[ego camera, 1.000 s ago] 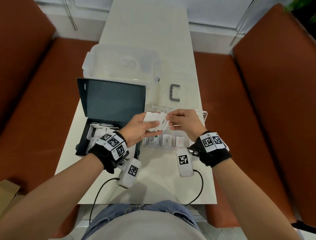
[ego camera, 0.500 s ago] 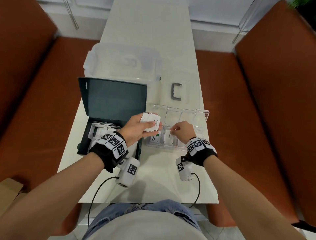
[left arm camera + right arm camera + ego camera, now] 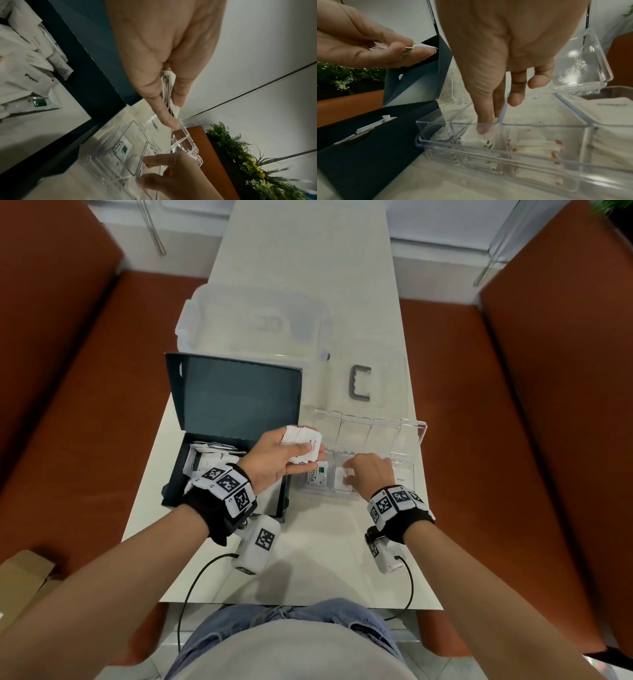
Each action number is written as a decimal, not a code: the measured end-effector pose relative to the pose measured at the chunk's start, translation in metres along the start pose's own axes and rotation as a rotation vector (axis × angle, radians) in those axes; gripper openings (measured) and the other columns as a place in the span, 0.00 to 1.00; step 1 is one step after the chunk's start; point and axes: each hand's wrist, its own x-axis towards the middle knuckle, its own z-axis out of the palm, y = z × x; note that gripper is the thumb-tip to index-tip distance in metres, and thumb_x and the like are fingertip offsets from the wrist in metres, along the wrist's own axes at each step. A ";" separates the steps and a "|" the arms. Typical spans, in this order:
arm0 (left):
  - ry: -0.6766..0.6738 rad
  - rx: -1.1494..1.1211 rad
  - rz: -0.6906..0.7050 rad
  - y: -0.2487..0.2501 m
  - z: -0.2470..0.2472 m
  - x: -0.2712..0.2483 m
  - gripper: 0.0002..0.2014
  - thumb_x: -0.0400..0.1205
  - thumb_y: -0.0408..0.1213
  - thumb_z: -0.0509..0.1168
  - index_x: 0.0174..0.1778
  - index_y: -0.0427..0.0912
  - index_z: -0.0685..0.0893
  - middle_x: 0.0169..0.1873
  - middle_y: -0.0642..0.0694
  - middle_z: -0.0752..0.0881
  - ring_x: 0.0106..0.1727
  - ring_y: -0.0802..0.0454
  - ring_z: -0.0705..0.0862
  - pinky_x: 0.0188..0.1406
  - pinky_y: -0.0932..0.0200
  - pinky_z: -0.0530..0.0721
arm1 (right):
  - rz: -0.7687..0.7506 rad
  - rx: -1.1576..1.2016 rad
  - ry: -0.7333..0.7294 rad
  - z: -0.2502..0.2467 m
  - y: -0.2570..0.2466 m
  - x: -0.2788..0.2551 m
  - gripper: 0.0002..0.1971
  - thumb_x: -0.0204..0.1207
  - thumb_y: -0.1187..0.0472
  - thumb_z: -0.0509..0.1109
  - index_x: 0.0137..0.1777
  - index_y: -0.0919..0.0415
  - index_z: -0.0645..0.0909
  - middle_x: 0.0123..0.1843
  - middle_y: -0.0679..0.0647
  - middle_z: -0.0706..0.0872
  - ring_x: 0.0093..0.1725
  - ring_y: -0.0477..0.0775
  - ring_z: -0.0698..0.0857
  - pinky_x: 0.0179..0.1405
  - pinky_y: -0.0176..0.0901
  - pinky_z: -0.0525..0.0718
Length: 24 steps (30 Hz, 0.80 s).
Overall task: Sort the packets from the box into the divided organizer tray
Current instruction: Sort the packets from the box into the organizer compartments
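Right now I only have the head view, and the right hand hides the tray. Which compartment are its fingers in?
Observer: Right wrist view: the right hand has its fingertips down inside the second compartment from the box side of the organizer tray, on a white packet. I cannot tell whether it is pinched or only touched.
Operator: What's in the next compartment, away from the box?
Observer: White packets with red print, lying flat.
Operator: Left hand's grip on its stack?
Observer: Left wrist view: the left hand pinches the stack of packets between thumb and fingers, seen edge-on, above the tray.
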 end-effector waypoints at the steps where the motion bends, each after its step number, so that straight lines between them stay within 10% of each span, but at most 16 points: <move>1: 0.000 0.001 0.000 0.000 0.000 0.000 0.14 0.84 0.24 0.63 0.65 0.36 0.81 0.55 0.34 0.89 0.54 0.45 0.90 0.48 0.56 0.90 | -0.009 -0.039 -0.004 0.001 0.001 0.000 0.14 0.79 0.55 0.69 0.64 0.52 0.82 0.60 0.52 0.86 0.64 0.58 0.79 0.65 0.54 0.69; 24: -0.002 0.006 -0.010 0.002 0.002 0.004 0.14 0.84 0.24 0.63 0.65 0.36 0.81 0.55 0.33 0.89 0.54 0.44 0.90 0.48 0.54 0.90 | -0.048 -0.187 -0.163 -0.010 -0.006 0.000 0.14 0.80 0.67 0.57 0.57 0.51 0.81 0.57 0.51 0.85 0.65 0.59 0.77 0.71 0.65 0.63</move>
